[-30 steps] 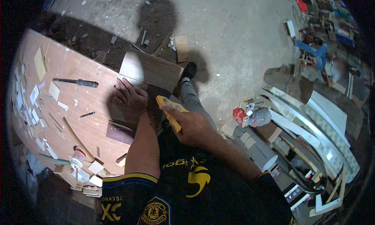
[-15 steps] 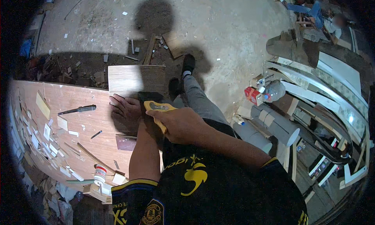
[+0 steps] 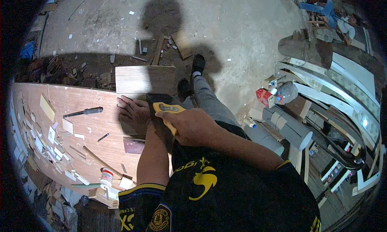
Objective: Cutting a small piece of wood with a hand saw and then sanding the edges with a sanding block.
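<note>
My right hand (image 3: 185, 125) grips the yellow handle (image 3: 165, 109) of a tool, probably a handsaw, whose dark blade (image 3: 156, 98) lies partly hidden over a wood-grain board (image 3: 133, 79). Beside it my left hand (image 3: 135, 110) rests with fingers spread on the board, close to the blade. The board reaches past the far edge of a plywood worktable (image 3: 80, 99). On the table are a long dark-handled tool (image 3: 82, 112), a pen (image 3: 102, 137), a white tub with a red label (image 3: 106, 178) and several small pale offcuts (image 3: 51, 135).
My foot (image 3: 198, 63) is beyond the table on the concrete floor (image 3: 234, 30), among scraps. At the right lie grey rolls (image 3: 292, 131), long white panels (image 3: 322, 91), a red carton (image 3: 264, 97) and a plastic jug (image 3: 287, 92). A person (image 3: 342, 24) is at the upper right.
My view has turned, so the board and table sit more level in the picture and more floor shows at the top. My hands keep their grip and placing on tool and board.
</note>
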The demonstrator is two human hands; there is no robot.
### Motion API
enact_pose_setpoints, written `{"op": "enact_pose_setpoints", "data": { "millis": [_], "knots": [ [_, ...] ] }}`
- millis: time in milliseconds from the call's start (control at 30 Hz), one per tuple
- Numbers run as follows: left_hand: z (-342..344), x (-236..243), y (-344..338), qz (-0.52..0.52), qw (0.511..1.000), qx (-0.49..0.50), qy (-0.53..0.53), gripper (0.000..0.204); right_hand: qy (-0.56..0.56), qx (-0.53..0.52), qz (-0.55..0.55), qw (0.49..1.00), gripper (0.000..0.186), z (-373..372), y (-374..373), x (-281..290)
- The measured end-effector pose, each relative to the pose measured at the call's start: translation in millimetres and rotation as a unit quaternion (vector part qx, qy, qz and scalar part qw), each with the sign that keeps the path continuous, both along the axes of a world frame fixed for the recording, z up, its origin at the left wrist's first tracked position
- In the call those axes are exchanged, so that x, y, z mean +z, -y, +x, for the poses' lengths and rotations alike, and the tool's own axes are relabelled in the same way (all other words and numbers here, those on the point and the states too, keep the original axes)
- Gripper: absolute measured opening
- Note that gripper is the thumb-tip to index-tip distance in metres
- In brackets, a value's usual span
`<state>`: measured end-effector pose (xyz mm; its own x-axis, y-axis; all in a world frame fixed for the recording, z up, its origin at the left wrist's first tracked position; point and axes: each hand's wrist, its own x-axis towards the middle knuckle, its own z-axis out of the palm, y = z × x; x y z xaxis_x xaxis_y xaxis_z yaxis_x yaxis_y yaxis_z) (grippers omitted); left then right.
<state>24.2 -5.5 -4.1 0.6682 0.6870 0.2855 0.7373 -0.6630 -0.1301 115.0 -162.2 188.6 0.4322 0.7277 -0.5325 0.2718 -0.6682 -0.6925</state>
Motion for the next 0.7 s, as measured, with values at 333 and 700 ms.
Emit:
{"op": "enact_pose_setpoints", "data": {
  "millis": [333, 700],
  "knots": [
    [-9.2, -13.2, -4.4, -0.041, 0.999, 0.004, -0.001, 0.05, 0.0, 0.007, -0.016, 1.0, 0.05, 0.6, 0.8, 2.9],
    [1.8, -7.9, 0.1, -0.061, 0.998, 0.01, -0.013, 0.053, 0.032, -0.001, -0.016, 0.999, 0.05, -0.6, 23.3, -1.9]
  ]
}}
